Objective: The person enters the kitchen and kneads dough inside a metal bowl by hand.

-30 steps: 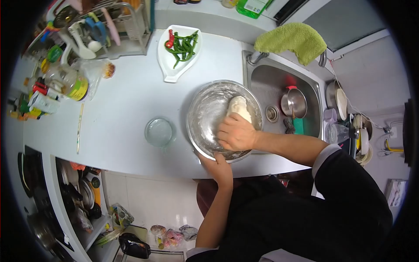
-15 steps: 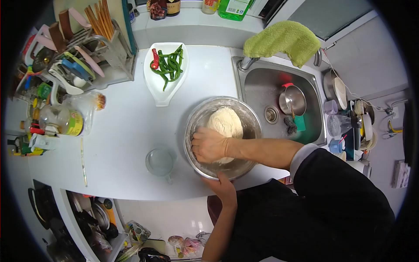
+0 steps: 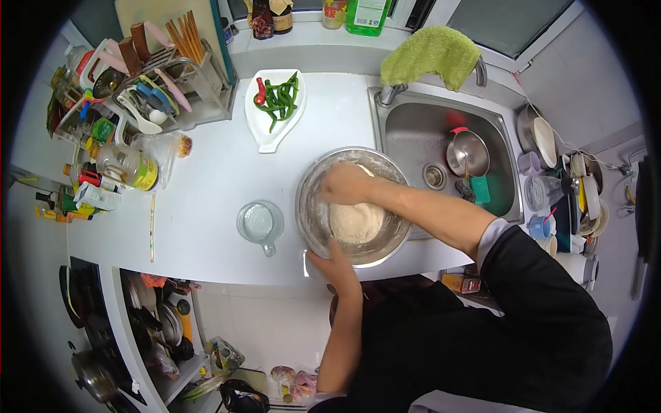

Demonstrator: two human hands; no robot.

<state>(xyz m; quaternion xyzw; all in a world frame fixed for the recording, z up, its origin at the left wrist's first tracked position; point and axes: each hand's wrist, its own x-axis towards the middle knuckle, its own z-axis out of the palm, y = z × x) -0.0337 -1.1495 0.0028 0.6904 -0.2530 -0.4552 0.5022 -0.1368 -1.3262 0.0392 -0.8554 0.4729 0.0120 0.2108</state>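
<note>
A steel bowl dusted with flour stands on the white counter beside the sink. Pale dough lies in it as a rounded lump. My right hand is inside the bowl at the dough's far left edge, fingers curled down; whether it grips any dough is hidden. My left hand rests against the bowl's near rim, thumb up along the rim and the other fingers mostly hidden beneath it. Left of the bowl is a glass jug.
A white dish of green and red peppers sits behind the jug. To the right is a sink with a small pot. Bottles and a utensil rack stand at the left.
My right hand has moved from the bowl's left side to its far part, and more of the dough's near side shows. My left hand stays at the near rim. The camera view has shifted.
</note>
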